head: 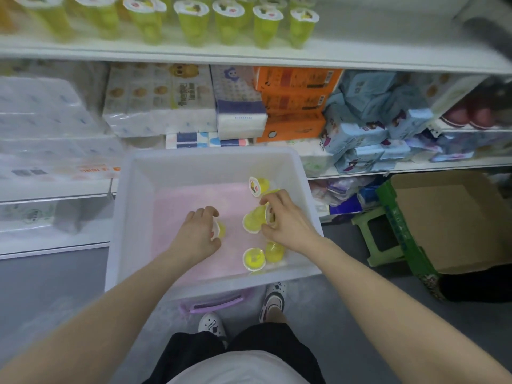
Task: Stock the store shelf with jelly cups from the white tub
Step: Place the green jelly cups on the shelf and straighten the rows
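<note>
Reaching: both hands are down inside the white tub (130,189), which stands in front of the shelving on something lilac that shows below its near wall.
Left hand: the left hand (198,234) has its fingers curled round a jelly cup (219,230) lying on its side; only the cup's yellow edge and a slice of its lid show past the fingers.
Right hand: the right hand (282,220) pinches a second cup (253,223) near the lid end, thumb below and fingers over the top; how firmly it holds I cannot tell.
Loose cups: a cup with a printed lid (256,185) lies near the tub's far right, and two yellow cups (261,257) lie touching each other by the near wall, all on the pink liner (180,217).
Destination: the top shelf (388,55) already carries a row of green-yellow cups (230,23), with bare board to their right.
Handling, as I judge it: the cups look light, with thin plastic walls that flex and smooth sides that may slip; the foil lid is the weak point. Hold the stiff rim or wrap the body, and avoid pressing on the lid.
Risk: lying on their sides, they may roll when nudged.
</note>
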`<state>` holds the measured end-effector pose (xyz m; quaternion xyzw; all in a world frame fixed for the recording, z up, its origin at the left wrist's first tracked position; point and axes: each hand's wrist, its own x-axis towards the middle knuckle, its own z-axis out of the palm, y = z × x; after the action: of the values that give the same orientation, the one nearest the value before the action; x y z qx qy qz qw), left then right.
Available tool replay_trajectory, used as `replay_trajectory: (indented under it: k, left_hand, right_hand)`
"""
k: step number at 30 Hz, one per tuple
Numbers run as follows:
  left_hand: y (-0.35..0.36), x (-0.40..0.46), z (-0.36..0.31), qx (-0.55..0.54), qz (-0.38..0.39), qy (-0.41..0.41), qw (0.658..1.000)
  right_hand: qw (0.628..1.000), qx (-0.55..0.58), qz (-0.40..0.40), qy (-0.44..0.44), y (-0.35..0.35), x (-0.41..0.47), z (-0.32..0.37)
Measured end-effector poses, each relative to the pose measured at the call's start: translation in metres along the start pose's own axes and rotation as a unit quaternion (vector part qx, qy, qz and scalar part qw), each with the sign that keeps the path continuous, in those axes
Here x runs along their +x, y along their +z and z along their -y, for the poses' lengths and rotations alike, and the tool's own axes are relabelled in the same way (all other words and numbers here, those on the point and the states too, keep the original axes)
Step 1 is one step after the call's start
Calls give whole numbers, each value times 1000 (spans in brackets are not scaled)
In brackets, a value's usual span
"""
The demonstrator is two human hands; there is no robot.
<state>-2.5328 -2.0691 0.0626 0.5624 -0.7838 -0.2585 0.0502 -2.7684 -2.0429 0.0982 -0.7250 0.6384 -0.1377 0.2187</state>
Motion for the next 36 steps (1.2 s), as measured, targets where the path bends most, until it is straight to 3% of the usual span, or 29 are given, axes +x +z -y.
replay_trajectory:
  k: [13, 23, 29, 36]
  left_hand:
    - [-119, 54, -87, 76, -109, 144, 981]
    - [-188, 141, -191, 172, -176, 213, 946]
    - [-207, 190, -254, 187, -218, 211, 934]
    - [-212, 240, -283, 198, -226, 166, 939]
  right_hand:
    - [978, -94, -147, -111, -135, 42, -36]
    - [953, -76, -243, -163, -281, 135, -78]
    - [962, -52, -217, -157, -332, 208, -113]
    - [969, -61, -186, -149, -346, 275, -137]
